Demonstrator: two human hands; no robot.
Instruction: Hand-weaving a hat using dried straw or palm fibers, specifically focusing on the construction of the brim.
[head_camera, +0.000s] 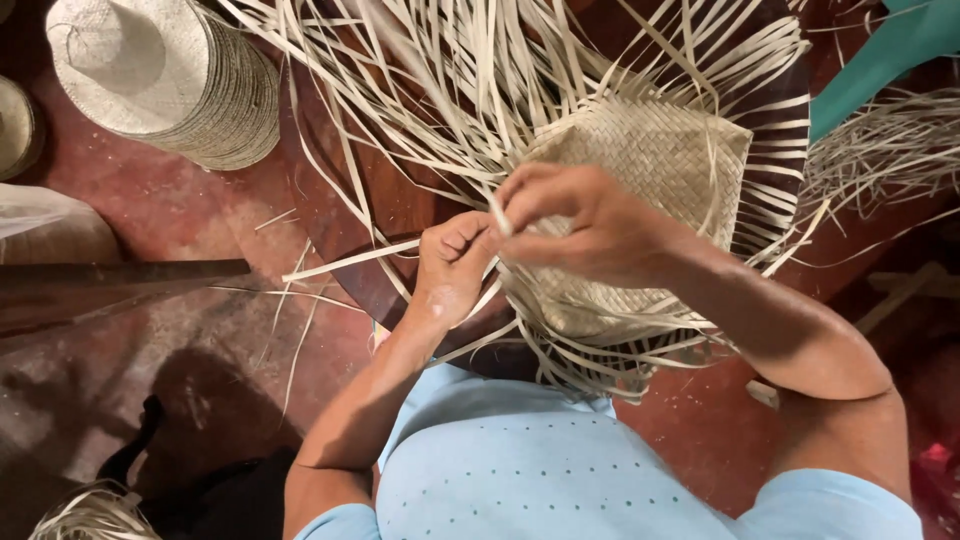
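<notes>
We look down on our two bare hands meeting at the centre of the frame, over a pale, half-woven square mat of flat straw strips (650, 160). The mat fills the upper middle and right of the frame, resting on a dark round wooden surface (340, 215), and its loose unwoven strips fan out in every direction from its edges.

Our right hand (580, 225) lies across the near edge of the woven patch, fingers curled shut, thumb and forefinger pinching a single pale straw strip (497, 212) that stands up just left of the knuckles. Our left hand (452, 265) sits just beside it, touching it at the fingertips, its fingers folded in tight around other strips that run out to the left; we cannot tell exactly how many it holds.

In the upper left of the frame stands a stack of finished pale straw hats (170, 85), nested one in another on the red floor (170, 210). A dark wooden plank (110, 285) reaches in from the left edge. At the right edge lies a bundle of thin loose straw fibres (880, 150), beside a teal plastic object (890, 50) in the upper right corner. Our light blue shirt (530, 470) fills the bottom centre.
</notes>
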